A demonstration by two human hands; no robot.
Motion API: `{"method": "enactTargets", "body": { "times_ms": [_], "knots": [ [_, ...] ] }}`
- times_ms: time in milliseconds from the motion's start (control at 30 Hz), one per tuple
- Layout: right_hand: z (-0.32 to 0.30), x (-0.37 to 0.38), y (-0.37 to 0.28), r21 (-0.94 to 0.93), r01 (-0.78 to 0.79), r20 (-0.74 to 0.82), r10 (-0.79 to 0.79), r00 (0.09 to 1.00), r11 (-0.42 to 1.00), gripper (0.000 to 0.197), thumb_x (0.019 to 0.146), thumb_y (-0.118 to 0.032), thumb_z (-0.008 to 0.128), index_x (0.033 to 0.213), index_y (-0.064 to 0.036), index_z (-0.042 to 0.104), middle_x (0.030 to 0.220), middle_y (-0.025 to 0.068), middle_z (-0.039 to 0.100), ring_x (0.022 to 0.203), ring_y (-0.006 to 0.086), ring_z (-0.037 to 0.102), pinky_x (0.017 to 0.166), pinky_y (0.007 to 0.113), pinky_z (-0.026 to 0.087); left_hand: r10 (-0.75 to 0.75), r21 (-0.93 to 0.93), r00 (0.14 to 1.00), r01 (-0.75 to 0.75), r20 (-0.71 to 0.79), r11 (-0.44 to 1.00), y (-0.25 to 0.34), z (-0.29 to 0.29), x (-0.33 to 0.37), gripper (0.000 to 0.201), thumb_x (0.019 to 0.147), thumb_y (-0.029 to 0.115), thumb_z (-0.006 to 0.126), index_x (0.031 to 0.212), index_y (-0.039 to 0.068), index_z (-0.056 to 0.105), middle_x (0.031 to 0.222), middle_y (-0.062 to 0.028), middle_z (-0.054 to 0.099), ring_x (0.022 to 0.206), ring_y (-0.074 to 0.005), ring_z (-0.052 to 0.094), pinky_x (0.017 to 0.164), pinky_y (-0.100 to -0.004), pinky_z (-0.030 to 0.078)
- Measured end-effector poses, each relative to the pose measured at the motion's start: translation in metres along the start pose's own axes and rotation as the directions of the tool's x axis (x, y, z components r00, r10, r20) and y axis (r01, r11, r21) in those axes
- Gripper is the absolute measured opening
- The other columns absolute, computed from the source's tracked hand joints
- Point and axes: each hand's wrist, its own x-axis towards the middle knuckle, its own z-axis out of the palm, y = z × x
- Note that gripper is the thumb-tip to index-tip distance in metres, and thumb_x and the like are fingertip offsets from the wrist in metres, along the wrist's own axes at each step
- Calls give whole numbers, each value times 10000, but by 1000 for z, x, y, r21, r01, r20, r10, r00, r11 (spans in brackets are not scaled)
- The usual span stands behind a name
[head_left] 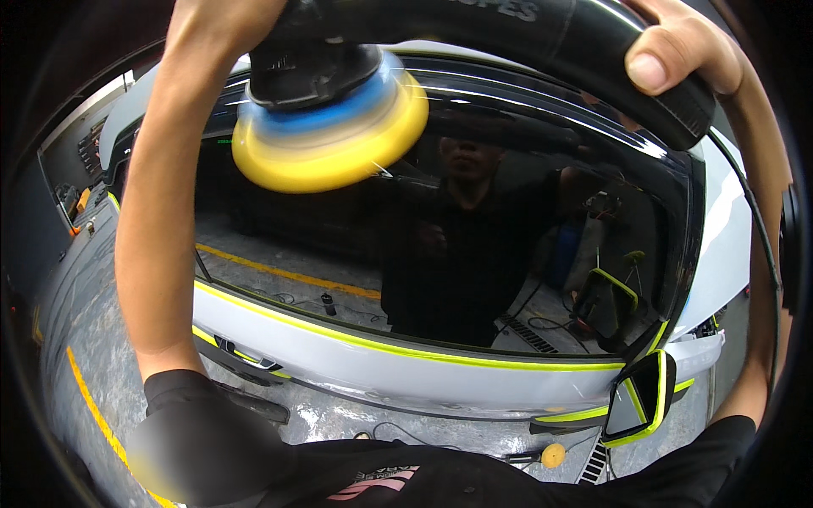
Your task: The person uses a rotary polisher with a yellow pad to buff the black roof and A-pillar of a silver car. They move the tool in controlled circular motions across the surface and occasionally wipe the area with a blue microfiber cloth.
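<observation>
Up at the top of the view I hold a black car polisher [440,21]. Its round pad [339,161], yellow with a blue backing, is blurred as if spinning. My left hand [224,21] is closed at the polisher's head, its fingers cut off by the upper edge. Around the rear end of the handle my right hand [686,51] is wrapped, thumb on the near side. The pad overlaps the upper part of a car's dark side window [322,229]; whether it touches the glass or the black roof edge above, I cannot tell.
Yellow-green tape [406,351] runs along the window's lower edge above the light grey door [381,381]. A taped side mirror [641,400] sticks out at lower right. A cable [754,212] hangs beside my right arm. Another tool with a yellow pad [553,455] lies on the floor.
</observation>
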Motion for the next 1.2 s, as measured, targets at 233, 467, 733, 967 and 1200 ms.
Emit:
{"method": "enactTargets", "body": {
  "times_ms": [233, 467, 733, 967, 1200],
  "knots": [
    [-4, -65, 32, 70, -42, -6, 43, 999, 997, 954, 716, -259, 873, 1449, 126, 399, 1158, 253, 656, 897, 282, 717, 729, 369, 626, 36, 45, 993, -41, 109, 998, 41, 58, 1, 619, 1074, 530, 364, 808, 35, 624, 665, -91, 652, 561, -132, 569, 569, -282, 455],
    [-2, -139, 53, 148, -127, -90, 141, 986, 981, 948, 728, -227, 869, 1459, 139, 389, 1183, 257, 658, 914, 281, 716, 739, 365, 622, 46, 14, 995, -47, 93, 999, 85, 121, -1, 636, 1076, 539, 347, 807, 32, 622, 671, -86, 635, 579, -141, 575, 602, -300, 465],
    [5, -178, 105, 159, -20, -214, 54, 975, 987, 956, 735, -167, 873, 1487, 128, 361, 1218, 240, 651, 967, 237, 705, 756, 330, 617, 78, 97, 985, -93, 153, 991, 122, 160, -10, 766, 1040, 660, 331, 772, 6, 624, 753, -158, 644, 766, -231, 620, 817, -407, 482],
    [-3, -214, 109, 281, -54, -180, 108, 978, 958, 986, 720, -130, 883, 1509, 111, 342, 1248, 234, 634, 985, 230, 697, 770, 326, 618, 92, 123, 985, -110, 146, 986, 150, 187, -17, 814, 1033, 686, 321, 749, -4, 646, 755, -173, 644, 772, -259, 617, 843, -422, 476],
    [-20, -210, 128, 259, -3, -104, 31, 994, 966, 985, 723, -101, 878, 1520, 110, 339, 1311, 210, 620, 1084, 224, 662, 863, 316, 586, 23, 62, 993, -30, 115, 998, 151, 196, -15, 775, 1049, 633, 350, 764, -24, 647, 710, -149, 636, 727, -229, 611, 780, -379, 481]
  ]
}}
